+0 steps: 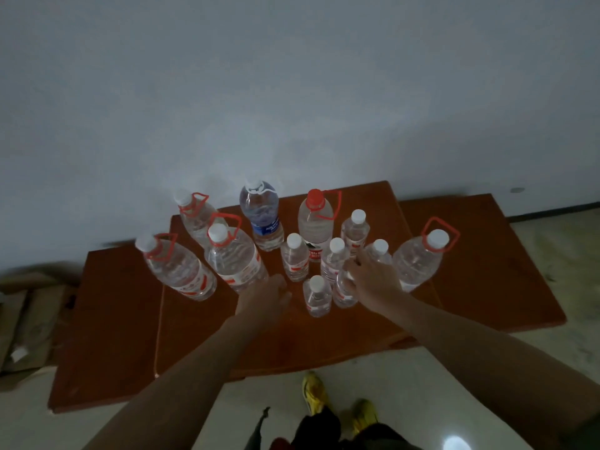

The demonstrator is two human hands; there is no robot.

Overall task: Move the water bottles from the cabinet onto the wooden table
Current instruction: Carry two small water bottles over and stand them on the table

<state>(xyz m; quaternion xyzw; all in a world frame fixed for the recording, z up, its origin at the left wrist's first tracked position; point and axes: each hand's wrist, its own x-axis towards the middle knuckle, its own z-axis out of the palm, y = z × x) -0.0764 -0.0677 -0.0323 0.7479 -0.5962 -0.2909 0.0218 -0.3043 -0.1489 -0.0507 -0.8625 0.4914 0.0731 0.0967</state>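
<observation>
Head view gives us a reddish wooden table (194, 336) against a pale wall (292, 92), on a light floor (422, 368). Clear water bottles (294, 258) (red-handled jugs (418, 261) toward nine and three o'clock) stand upright on it. Our right hand (373, 280) grips a small bottle (341, 292); whether our left hand (264, 295), at nine o'clock of it, holds anything we cannot tell.

Light dim and bluish throughout. I see a plain grey-white wall (292, 76) filling the upper half. The floor (552, 254) is pale, with a dark baseboard (552, 216) at right. A red-brown table (292, 345) has its far edge at the wall. It overlaps a lower left bench (107, 319) and right bench (487, 280), same colour. Cardboard (26, 319) lies far left. A bright glare (457, 444) marks the floor bottom right.
</observation>
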